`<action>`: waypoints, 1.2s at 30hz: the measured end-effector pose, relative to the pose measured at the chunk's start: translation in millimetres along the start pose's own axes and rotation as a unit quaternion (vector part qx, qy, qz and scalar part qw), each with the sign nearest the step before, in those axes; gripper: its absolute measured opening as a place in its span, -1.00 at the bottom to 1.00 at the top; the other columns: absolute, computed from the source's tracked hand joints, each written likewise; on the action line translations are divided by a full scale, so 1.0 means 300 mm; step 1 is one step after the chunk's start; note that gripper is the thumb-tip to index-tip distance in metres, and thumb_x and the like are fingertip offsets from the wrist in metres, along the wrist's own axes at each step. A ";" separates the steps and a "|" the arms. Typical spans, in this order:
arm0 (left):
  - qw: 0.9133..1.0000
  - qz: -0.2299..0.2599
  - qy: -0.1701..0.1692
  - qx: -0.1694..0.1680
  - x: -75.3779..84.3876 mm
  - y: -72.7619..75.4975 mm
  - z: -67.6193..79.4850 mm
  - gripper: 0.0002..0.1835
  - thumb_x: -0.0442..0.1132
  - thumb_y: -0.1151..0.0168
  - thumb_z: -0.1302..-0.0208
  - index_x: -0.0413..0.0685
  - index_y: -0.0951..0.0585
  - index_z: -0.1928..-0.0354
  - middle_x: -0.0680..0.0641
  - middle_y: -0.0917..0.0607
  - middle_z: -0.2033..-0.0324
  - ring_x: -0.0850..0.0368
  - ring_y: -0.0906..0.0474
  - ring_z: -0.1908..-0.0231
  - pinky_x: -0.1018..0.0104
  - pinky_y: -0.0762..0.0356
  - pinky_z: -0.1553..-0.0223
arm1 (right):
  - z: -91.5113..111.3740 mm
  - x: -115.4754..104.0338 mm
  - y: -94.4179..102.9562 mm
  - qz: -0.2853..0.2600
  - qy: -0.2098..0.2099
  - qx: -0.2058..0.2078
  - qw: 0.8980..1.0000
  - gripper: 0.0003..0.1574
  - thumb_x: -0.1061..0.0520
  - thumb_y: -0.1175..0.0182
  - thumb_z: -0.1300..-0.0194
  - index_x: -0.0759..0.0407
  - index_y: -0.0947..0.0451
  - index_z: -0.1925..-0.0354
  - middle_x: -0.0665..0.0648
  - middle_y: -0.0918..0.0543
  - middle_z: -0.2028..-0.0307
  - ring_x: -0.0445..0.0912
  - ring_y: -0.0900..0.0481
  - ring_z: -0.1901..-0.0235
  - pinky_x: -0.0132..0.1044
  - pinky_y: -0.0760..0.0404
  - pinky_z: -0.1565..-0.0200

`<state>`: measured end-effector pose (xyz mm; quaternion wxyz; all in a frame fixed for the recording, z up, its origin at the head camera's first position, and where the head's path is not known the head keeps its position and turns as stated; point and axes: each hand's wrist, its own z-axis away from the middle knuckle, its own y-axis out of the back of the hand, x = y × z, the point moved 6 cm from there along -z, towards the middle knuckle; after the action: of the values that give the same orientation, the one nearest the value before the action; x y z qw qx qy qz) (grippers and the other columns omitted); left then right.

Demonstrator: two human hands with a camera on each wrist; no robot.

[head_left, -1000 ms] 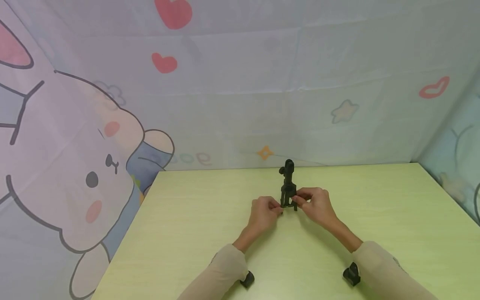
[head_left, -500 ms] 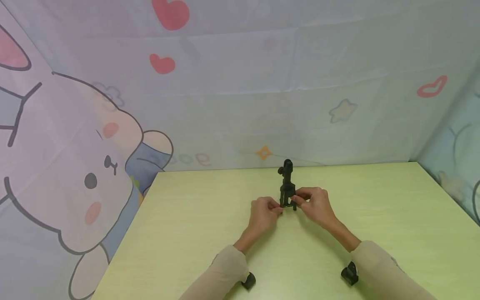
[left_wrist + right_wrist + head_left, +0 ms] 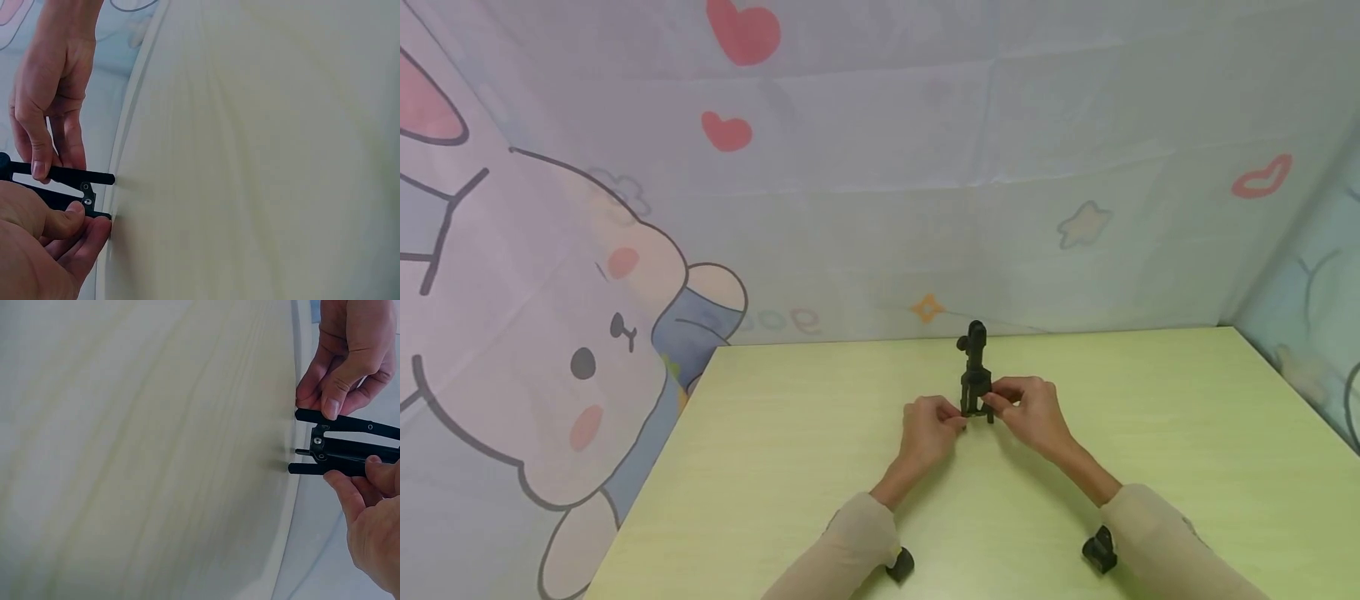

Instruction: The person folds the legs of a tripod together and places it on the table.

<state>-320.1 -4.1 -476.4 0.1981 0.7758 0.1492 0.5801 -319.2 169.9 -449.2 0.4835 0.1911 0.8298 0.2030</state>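
Note:
A small black tripod (image 3: 976, 377) stands upright near the table's far edge, its legs folded fairly close together. My left hand (image 3: 927, 429) pinches the lower end of its left leg between thumb and fingers. On the other side my right hand (image 3: 1032, 414) holds the right leg higher up, thumb in front. In the left wrist view, a metal brace (image 3: 87, 194) links the legs close to their feet. The right wrist view shows the black leg tips (image 3: 300, 468) at the table surface. Parts of the legs are hidden behind the fingers.
The pale yellow-green table (image 3: 790, 450) ends just beyond the tripod, against a printed cloth backdrop (image 3: 865, 208). A black wrist device (image 3: 900, 565) shows at the left sleeve, and another black device (image 3: 1100, 550) at the right sleeve.
The head view has shifted very slightly. Both hands keep their places on the tripod legs, with no clear movement of the tripod.

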 end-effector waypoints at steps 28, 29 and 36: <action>0.999 0.025 0.028 0.019 -0.001 -0.025 0.001 -0.94 -0.46 -0.45 -0.24 -0.26 -0.77 0.39 0.02 -0.74 0.56 0.30 -0.61 0.57 0.43 -0.57 0.49 | 0.007 0.006 0.012 -0.009 -0.015 -0.001 1.000 -0.93 0.27 -0.40 -0.34 0.28 -0.80 0.30 0.14 -0.79 0.42 -0.11 -0.68 0.47 -0.33 -0.56 0.49; 0.999 0.023 0.025 0.016 -0.001 -0.024 0.000 -0.94 -0.46 -0.45 -0.24 -0.26 -0.77 0.39 0.02 -0.75 0.56 0.30 -0.62 0.57 0.43 -0.58 0.48 | 0.008 0.006 0.011 -0.010 -0.016 -0.002 1.000 -0.93 0.27 -0.40 -0.34 0.27 -0.80 0.30 0.13 -0.79 0.42 -0.11 -0.69 0.47 -0.33 -0.56 0.48; 1.000 -0.012 0.011 -0.023 0.004 -0.008 -0.020 -0.92 -0.40 -0.46 -0.27 -0.25 -0.71 0.27 -0.02 -0.77 0.51 0.28 -0.67 0.53 0.42 -0.61 0.48 | 0.002 0.004 0.000 -0.013 -0.014 -0.018 1.000 -0.92 0.25 -0.41 -0.35 0.27 -0.80 0.29 0.13 -0.80 0.40 -0.09 -0.73 0.42 -0.34 -0.58 0.44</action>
<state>-325.6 -0.7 -475.2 0.2214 0.7627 0.1470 0.5897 -319.2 170.5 -450.4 0.5012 0.1745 0.8213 0.2094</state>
